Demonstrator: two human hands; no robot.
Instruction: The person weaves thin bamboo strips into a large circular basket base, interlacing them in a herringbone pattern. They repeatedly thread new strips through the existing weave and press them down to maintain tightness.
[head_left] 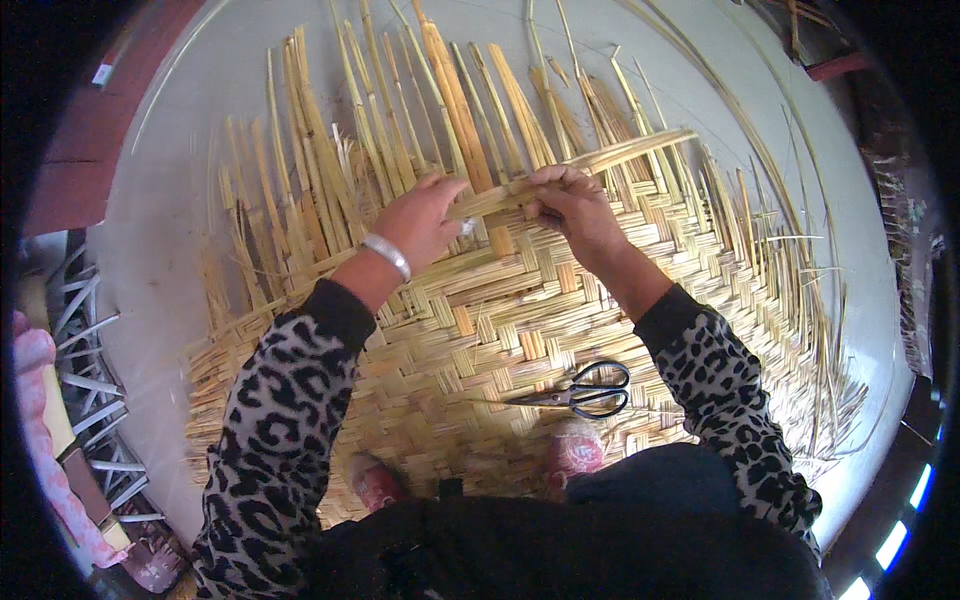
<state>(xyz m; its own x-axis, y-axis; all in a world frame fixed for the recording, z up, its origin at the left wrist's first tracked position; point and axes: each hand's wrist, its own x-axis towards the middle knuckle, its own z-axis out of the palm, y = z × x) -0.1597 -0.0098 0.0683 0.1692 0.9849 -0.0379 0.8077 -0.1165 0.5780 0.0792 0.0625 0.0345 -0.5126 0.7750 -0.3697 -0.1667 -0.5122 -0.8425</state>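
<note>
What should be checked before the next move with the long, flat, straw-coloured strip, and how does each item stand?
1. Bare right hand pinching the strip: ok.
2. Bare left hand gripping the strip firmly: cannot tell; it is at the strip, fingertips partly hidden.
3. Black-handled metal scissors clear of both hands: ok, lying on the woven straw-coloured mat.
4. Pink-and-white cloth-like shoes off the mat: not ok.
5. Strip's left end secured: cannot tell.

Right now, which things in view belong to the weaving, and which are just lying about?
Job:
left hand and right hand, on a flat strip
woven mat, unwoven strips
scissors on the mat, probably

Seemingly lying about:
pale metal bars, far left
pink item beside them
</note>
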